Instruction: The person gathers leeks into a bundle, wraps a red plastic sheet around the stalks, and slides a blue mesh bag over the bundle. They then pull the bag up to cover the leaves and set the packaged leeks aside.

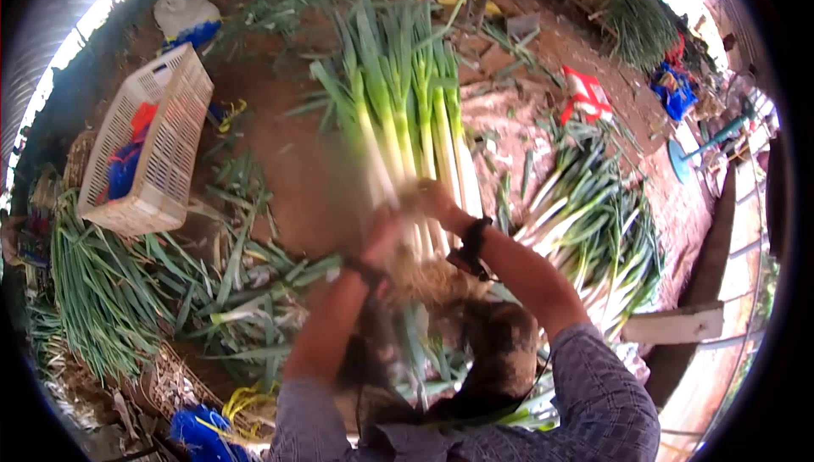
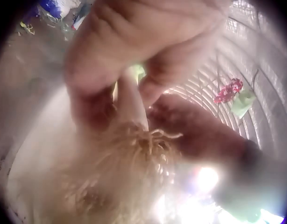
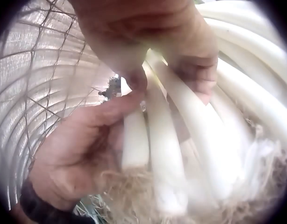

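Note:
A thick bundle of leeks [image 1: 398,114] lies in front of the person, green leaves pointing away and root ends near the body. Over its white stalks, the left hand [image 1: 386,233] is blurred by motion in the head view. Seen from the left wrist, the left hand [image 2: 148,37] curls thumb and fingers around one white leek stalk [image 2: 130,100] just above its hairy roots [image 2: 143,144]. Beside it the right hand [image 1: 434,201] reaches across the bundle. In the right wrist view the right hand [image 3: 152,32] grips several white stalks [image 3: 166,140] from above. Both wrists wear dark bands.
More leeks [image 1: 593,225] lie in a heap at the right. A plastic crate [image 1: 157,199] stands at the left, beside a pile of green leaves [image 1: 102,284]. Loose trimmed leaves [image 1: 254,292] litter the ground. A red and white bag [image 1: 585,93] lies beyond the right heap.

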`<state>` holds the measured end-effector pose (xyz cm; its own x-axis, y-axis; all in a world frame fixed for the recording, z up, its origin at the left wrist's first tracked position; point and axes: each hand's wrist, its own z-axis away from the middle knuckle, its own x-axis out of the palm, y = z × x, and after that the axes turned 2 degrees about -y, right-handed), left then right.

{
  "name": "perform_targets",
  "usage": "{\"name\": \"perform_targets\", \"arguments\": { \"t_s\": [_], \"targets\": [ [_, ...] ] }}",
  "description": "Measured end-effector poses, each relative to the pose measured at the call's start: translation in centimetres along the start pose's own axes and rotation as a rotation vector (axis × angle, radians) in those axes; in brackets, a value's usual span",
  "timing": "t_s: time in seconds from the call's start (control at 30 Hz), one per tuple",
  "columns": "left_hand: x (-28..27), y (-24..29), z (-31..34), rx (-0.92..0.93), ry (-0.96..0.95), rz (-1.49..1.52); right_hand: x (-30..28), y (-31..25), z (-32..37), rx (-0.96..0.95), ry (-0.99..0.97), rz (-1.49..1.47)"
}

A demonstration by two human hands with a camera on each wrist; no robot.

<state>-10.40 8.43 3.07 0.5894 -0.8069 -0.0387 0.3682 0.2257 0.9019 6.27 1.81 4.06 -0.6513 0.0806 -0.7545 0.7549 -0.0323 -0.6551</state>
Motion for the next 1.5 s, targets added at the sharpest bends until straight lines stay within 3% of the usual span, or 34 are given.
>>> {"name": "perform_targets", "arguments": {
  "t_s": [0.03,0.07,0.2,0.27,0.33,0.47,0.53,0.63,0.73,0.83,0.93,1.03,1.13,1.17,1.23,1.33,1.37,1.4,1.5],
  "targets": [
    [0.0,0.8,0.9,0.024,0.030,-0.052,0.2,-1.4,0.9,0.369,0.042,-0.481],
    [0.0,2.9,2.4,0.060,0.063,-0.106,-1.6,-4.5,1.7,0.637,0.035,-0.588],
    [-2.3,3.1,3.6,0.052,0.009,-0.197,-2.0,-6.9,3.8,0.644,-0.016,-0.435],
    [-3.0,-1.2,2.4,0.168,0.023,-0.087,-1.4,-6.9,4.5,0.648,-0.112,-0.347],
    [-3.4,-4.5,1.0,0.351,-0.002,-0.189,2.0,-4.4,5.6,0.528,-0.062,-0.307],
    [-2.7,-4.4,4.1,0.049,-0.094,-0.445,4.3,-4.6,8.1,0.485,-0.051,-0.341],
    [-2.3,-2.9,5.5,-0.017,-0.142,-0.369,5.0,-3.7,8.4,0.429,0.010,-0.368],
    [-2.9,-8.1,3.3,0.182,-0.207,-0.367,3.7,-5.4,7.6,0.438,-0.097,-0.162],
    [-2.3,-3.9,5.9,0.006,-0.245,-0.230,2.4,-6.4,6.9,0.487,-0.226,-0.207],
    [-3.1,-8.7,3.4,0.111,-0.321,-0.016,4.9,-4.0,6.5,0.430,-0.207,-0.246],
    [-2.7,-5.0,5.4,-0.004,-0.287,-0.138,4.0,-7.7,7.4,0.458,0.005,-0.224],
    [-3.1,-7.0,4.2,0.035,-0.233,-0.253,2.2,-8.2,5.5,0.503,-0.235,-0.149],
    [-2.4,-5.6,4.5,0.059,-0.182,-0.218,3.7,-7.2,5.1,0.410,-0.159,-0.018],
    [-2.3,-4.5,5.6,0.035,-0.217,-0.165,1.9,-9.1,5.2,0.475,-0.228,-0.015],
    [-2.6,-1.5,7.5,-0.015,-0.287,-0.075,2.0,-7.4,4.9,0.437,-0.264,-0.075],
    [-2.3,-2.3,7.1,-0.015,-0.308,-0.174,2.1,-5.1,5.0,0.308,-0.300,-0.057],
    [-2.2,-0.2,7.9,-0.112,-0.296,-0.248,1.7,-5.6,5.4,0.383,-0.374,-0.094],
    [-2.4,-0.4,7.6,-0.094,-0.314,-0.236,1.0,-6.1,5.4,0.454,-0.446,-0.126],
    [-2.8,-1.8,7.0,-0.041,-0.339,-0.222,0.9,-5.1,6.4,0.639,-0.228,-0.306]
  ]
}}
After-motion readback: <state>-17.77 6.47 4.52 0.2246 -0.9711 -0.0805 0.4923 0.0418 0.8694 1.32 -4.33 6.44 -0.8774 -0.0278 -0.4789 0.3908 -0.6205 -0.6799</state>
